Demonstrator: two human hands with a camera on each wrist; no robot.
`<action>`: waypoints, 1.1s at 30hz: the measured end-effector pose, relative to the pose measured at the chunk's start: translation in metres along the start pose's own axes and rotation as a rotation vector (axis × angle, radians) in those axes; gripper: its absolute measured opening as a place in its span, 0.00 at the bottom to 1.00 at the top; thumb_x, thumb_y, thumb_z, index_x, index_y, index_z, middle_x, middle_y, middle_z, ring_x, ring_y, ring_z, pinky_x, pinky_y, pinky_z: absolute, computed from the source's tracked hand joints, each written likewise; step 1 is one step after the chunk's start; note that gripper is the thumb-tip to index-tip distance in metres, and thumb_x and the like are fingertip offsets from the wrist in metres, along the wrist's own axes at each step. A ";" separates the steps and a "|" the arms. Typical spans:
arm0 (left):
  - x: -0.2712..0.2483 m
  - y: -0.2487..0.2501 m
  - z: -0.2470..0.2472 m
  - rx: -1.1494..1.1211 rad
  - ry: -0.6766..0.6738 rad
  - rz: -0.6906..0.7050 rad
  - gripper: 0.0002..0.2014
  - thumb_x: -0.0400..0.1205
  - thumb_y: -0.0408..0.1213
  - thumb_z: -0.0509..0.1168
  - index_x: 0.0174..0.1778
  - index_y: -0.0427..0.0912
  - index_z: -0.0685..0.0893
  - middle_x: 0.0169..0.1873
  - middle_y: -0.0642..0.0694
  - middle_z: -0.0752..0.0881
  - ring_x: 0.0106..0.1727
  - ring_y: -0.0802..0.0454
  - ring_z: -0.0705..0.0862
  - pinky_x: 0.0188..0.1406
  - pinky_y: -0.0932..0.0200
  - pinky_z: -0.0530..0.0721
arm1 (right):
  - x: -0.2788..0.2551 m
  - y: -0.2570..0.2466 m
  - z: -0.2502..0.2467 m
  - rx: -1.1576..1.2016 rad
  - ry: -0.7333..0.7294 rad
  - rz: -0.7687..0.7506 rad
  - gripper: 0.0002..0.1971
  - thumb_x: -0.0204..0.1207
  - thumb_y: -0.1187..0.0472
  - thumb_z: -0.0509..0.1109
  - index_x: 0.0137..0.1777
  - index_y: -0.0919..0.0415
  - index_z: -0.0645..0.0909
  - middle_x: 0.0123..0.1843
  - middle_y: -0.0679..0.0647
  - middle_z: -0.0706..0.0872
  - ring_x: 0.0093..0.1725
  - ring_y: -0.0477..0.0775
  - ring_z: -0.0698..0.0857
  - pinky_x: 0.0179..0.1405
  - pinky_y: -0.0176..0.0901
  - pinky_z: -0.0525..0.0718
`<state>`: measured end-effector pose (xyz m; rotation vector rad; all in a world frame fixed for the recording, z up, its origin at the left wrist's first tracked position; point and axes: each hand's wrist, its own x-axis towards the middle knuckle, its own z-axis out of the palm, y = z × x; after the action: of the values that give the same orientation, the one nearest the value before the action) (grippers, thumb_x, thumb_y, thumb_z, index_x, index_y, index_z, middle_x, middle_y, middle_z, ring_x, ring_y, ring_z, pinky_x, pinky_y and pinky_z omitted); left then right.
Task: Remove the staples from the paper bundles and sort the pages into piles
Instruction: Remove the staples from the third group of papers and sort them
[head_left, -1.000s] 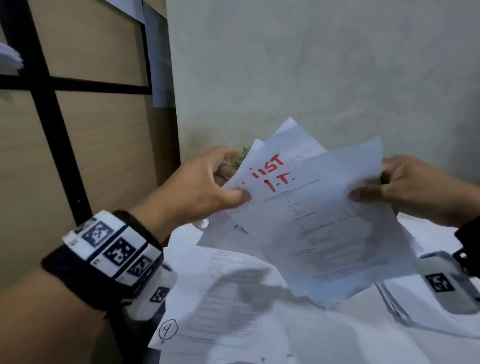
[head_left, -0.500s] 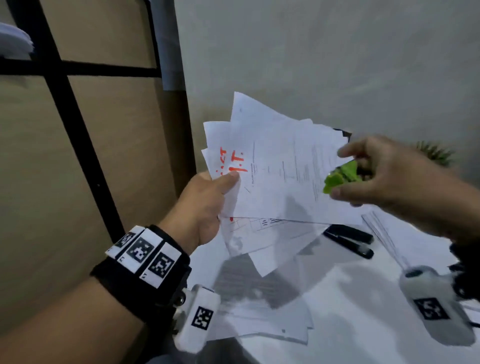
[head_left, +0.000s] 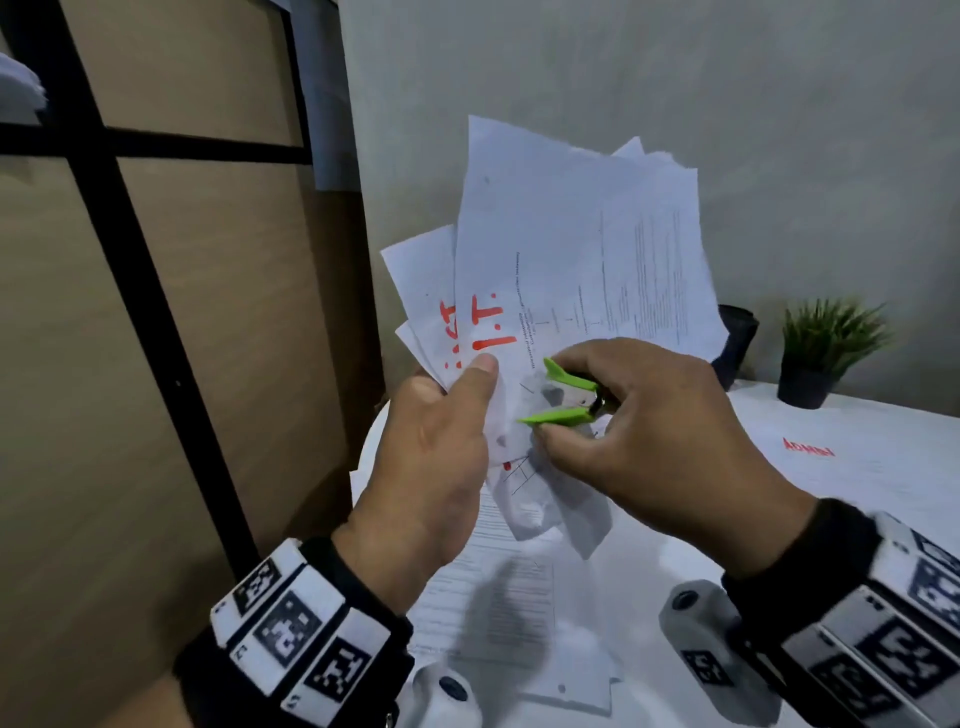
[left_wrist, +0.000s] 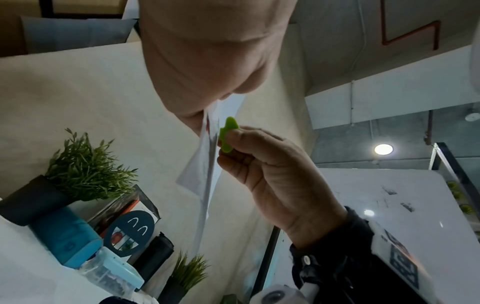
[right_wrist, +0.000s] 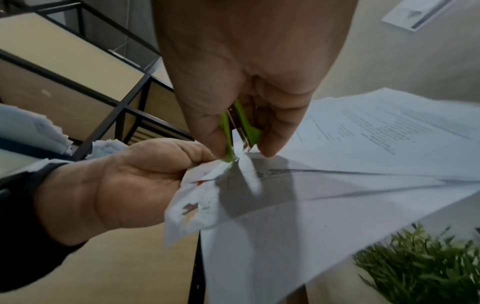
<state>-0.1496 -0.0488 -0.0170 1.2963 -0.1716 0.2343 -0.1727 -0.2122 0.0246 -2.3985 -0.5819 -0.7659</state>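
Against the lower corner of the paper bundle (head_left: 566, 244), which the left hand (head_left: 436, 457) pinches upright above the table (head_left: 857, 467), the right hand (head_left: 639, 431) squeezes the green staple remover (head_left: 563, 397), claws pointing left toward that thumb.

The fanned white paper bundle (head_left: 566, 249) carries red marker letters and fine black print; the plastic staple remover (head_left: 566, 397) is lime green; wristbands (head_left: 296, 629) show black-and-white square codes.

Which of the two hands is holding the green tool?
The right hand pinches the green staple remover against the stapled corner. The left hand only holds the paper bundle up.
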 end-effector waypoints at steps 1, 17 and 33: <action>0.000 0.001 0.001 -0.010 -0.009 0.014 0.21 0.85 0.52 0.68 0.72 0.48 0.85 0.63 0.46 0.93 0.63 0.39 0.92 0.64 0.34 0.89 | 0.001 -0.001 0.000 -0.022 0.013 -0.026 0.12 0.65 0.48 0.74 0.45 0.52 0.87 0.40 0.46 0.87 0.43 0.47 0.82 0.45 0.50 0.83; -0.010 0.000 0.012 0.007 -0.099 0.164 0.19 0.89 0.45 0.61 0.74 0.46 0.85 0.65 0.47 0.92 0.67 0.43 0.90 0.69 0.39 0.88 | 0.007 -0.006 -0.004 -0.195 0.000 -0.076 0.14 0.69 0.44 0.70 0.38 0.54 0.86 0.32 0.49 0.84 0.36 0.54 0.81 0.38 0.52 0.81; 0.020 0.002 -0.023 -0.091 0.192 -0.056 0.15 0.93 0.29 0.56 0.63 0.47 0.87 0.49 0.55 0.96 0.53 0.52 0.94 0.42 0.59 0.92 | -0.038 0.094 -0.013 -0.310 -0.632 0.459 0.13 0.59 0.44 0.81 0.38 0.47 0.83 0.34 0.41 0.88 0.31 0.41 0.85 0.28 0.35 0.81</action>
<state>-0.1307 -0.0245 -0.0161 1.1788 0.0175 0.2987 -0.1554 -0.2994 -0.0253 -2.9083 -0.1177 0.1243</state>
